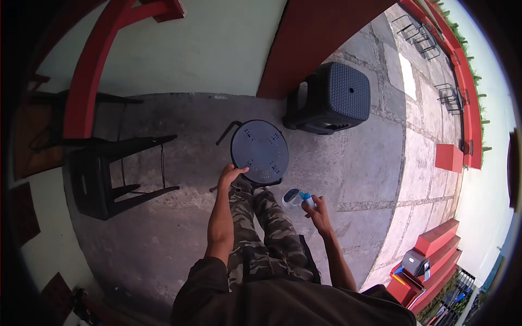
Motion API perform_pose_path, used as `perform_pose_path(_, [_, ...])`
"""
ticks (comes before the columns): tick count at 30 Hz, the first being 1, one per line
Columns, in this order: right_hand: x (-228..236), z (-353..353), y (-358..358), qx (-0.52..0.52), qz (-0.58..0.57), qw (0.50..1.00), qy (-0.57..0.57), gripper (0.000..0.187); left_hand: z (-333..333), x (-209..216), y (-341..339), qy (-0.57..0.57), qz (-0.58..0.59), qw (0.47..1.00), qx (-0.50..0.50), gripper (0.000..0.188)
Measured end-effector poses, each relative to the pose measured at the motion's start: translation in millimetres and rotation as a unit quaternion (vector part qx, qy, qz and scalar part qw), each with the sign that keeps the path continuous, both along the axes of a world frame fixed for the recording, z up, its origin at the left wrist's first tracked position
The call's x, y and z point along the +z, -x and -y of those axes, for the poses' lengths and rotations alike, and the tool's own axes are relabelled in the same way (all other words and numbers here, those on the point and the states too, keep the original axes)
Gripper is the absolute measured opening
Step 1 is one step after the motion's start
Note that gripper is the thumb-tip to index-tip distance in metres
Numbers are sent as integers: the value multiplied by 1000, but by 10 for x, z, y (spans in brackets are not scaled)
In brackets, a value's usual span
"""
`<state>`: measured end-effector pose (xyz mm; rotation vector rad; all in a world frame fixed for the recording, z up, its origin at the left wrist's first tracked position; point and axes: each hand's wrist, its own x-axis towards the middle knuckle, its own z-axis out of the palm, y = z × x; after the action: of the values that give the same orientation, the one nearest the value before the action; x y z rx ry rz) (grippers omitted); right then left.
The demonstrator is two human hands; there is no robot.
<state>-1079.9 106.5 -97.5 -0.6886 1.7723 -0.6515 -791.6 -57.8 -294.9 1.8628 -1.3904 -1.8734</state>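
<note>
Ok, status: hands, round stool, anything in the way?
Left hand gripping round stool, near edge. Right hand holding blue-topped bottle, clear container beside it. Square black stool behind, blocking neither hand.

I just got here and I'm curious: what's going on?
Someone's left hand holds the near edge of a round dark stool. The right hand holds a small blue-topped thing, perhaps a bottle, with something clear and rounded right by it; they're too small to tell more. A square black stool stands beyond the round one, to the right.
</note>
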Motion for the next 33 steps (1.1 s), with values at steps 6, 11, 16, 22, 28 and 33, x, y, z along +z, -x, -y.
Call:
perform_pose_path(6, [533,401,-377,203,-88,966,135,27,-1068,103,-821,-71,24,971,229,56])
perform_pose_path(11, [1317,786,-653,233,-160,910,305,20,-1743,1020,-960,-107,-114,898,412,44])
perform_pose_path(16, [2540,1418,-1279,276,-181,826,458,23,-2603,1539,-1542,-99,-119,831,534,45])
perform_pose_path(22, [3773,2184,-2356,227,-199,705,642,24,-3615,1557,-2071,-107,-153,708,681,44])
perform_pose_path(28, [3891,3099,-3208,219,-271,661,664,24,-4483,1532,-2390,-107,-177,640,740,44])
perform_pose_path(33, [3860,3592,-3453,217,-441,663,565,33,-4945,1673,-2229,-65,-265,465,842,40])
